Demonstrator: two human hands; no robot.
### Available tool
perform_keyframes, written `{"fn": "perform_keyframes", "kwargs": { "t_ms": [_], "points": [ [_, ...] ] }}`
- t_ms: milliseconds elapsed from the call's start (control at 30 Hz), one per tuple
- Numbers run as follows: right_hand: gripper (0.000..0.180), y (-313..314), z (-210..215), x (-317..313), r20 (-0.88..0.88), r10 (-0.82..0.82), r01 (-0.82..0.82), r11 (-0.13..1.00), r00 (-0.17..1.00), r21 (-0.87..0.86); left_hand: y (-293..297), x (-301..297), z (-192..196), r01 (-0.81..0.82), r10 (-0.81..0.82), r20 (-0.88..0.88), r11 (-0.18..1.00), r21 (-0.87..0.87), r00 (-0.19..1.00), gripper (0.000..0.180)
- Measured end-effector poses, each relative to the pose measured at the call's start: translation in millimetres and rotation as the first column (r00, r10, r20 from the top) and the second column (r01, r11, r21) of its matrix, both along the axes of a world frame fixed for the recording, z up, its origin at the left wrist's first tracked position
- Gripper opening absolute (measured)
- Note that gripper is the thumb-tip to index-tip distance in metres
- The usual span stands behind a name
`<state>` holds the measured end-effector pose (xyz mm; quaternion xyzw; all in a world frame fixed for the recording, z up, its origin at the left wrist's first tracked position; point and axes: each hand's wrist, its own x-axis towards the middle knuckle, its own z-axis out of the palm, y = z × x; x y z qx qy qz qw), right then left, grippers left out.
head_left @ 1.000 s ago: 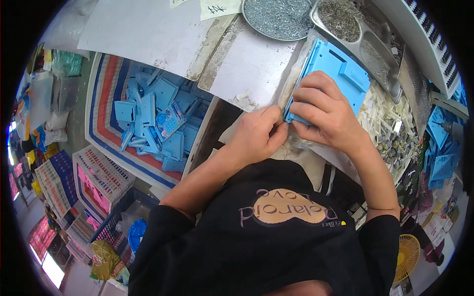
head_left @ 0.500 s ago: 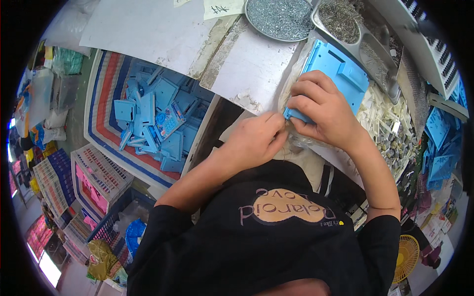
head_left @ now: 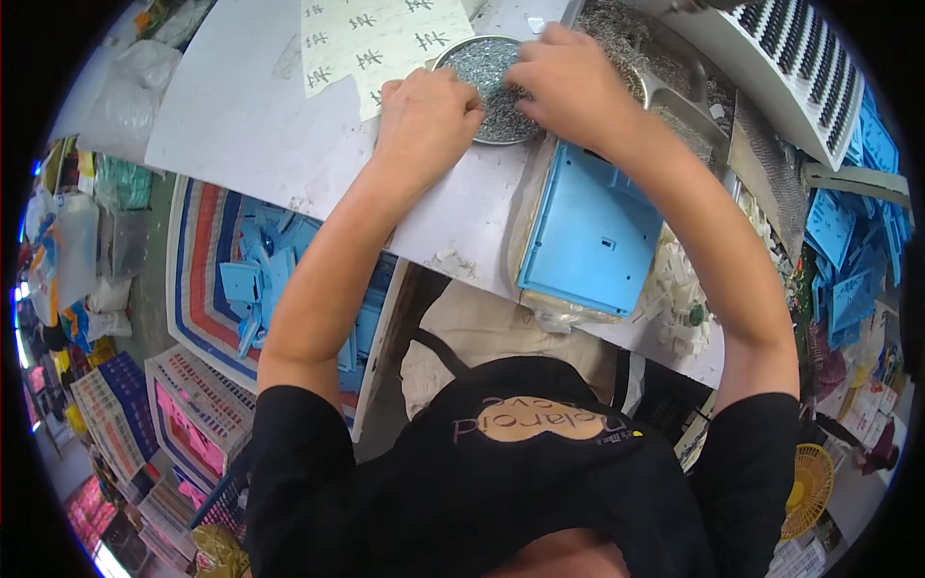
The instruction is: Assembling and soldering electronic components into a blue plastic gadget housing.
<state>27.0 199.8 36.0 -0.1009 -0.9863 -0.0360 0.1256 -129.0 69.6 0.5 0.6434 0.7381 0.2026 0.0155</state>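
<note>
A round metal dish (head_left: 505,137) full of small shiny metal pieces stands at the far middle of the table. My left hand (head_left: 429,118) is closed at the dish's left edge, its fingers curled and partly hidden. Over the right side of the dish, my right hand (head_left: 575,89) is closed with its fingertips down toward the pieces; whatever it may hold is hidden. A flat light-blue plastic panel (head_left: 593,236) lies on a plastic-wrapped pad below the right wrist, touched by neither hand.
White plastic pieces (head_left: 679,299) lie right of the panel, with metal trays (head_left: 665,91) of small parts behind. A striped-lined bin (head_left: 207,279) of blue parts stands at left. More blue panels (head_left: 843,250) are stacked far right. Paper sheets (head_left: 371,43) lie beside the dish.
Both hands have left the blue panel and moved up and away to the round dish. My right hand has let go of the panel. The whole view has shifted.
</note>
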Motion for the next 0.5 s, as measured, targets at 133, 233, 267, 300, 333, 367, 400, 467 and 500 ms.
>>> {"fn": "perform_keyframes", "kwargs": {
  "t_ms": [133,233,267,300,333,367,400,467,500],
  "points": [
    [0.01,4.7,-15.1,-23.7,0.229,-0.054,0.06,0.998,0.972,-0.019,-6.9,-5.1,-9.1,-0.026,0.018,0.076,0.993,0.115,0.997,0.012],
    [0.011,6.4,-15.8,-25.5,0.188,-0.042,0.048,0.999,0.981,-0.024,-3.5,-5.4,-10.4,-0.03,0.027,0.022,0.988,0.152,0.999,0.012],
    [0.011,6.9,-22.3,-25.7,0.19,-0.022,0.023,1.0,0.981,-0.004,-3.7,-4.5,-12.0,-0.022,0.023,0.001,0.988,0.15,1.0,0.012],
    [0.011,6.1,-22.2,-27.4,0.191,-0.003,0.0,1.0,0.982,0.018,-3.0,-4.7,-12.5,-0.014,0.017,-0.022,0.989,0.151,1.0,0.012],
    [0.011,7.1,-20.1,-28.6,0.206,-0.019,0.02,1.0,0.978,0.0,-2.1,-5.0,-12.8,-0.008,0.015,-0.04,0.987,0.159,0.999,0.013],
    [0.012,8.7,-16.9,-29.9,0.222,-0.036,0.041,0.999,0.974,-0.016,-1.0,-5.4,-12.9,-0.002,0.012,-0.057,0.986,0.168,0.998,0.013],
    [0.012,8.3,-14.1,-31.6,0.238,-0.047,0.057,0.998,0.97,-0.034,-1.0,-5.5,-12.6,-0.001,0.014,-0.073,0.985,0.175,0.997,0.013],
    [0.011,9.4,-15.4,-34.8,0.238,-0.054,0.046,0.998,0.97,0.04,1.8,-6.2,-11.1,0.012,0.0,-0.08,0.99,0.144,0.997,0.014],
    [0.011,10.6,-13.8,-34.0,0.238,-0.06,0.042,0.996,0.969,0.08,3.4,-6.1,-9.0,0.02,-0.009,-0.082,0.991,0.131,0.997,0.014]
  ]
}}
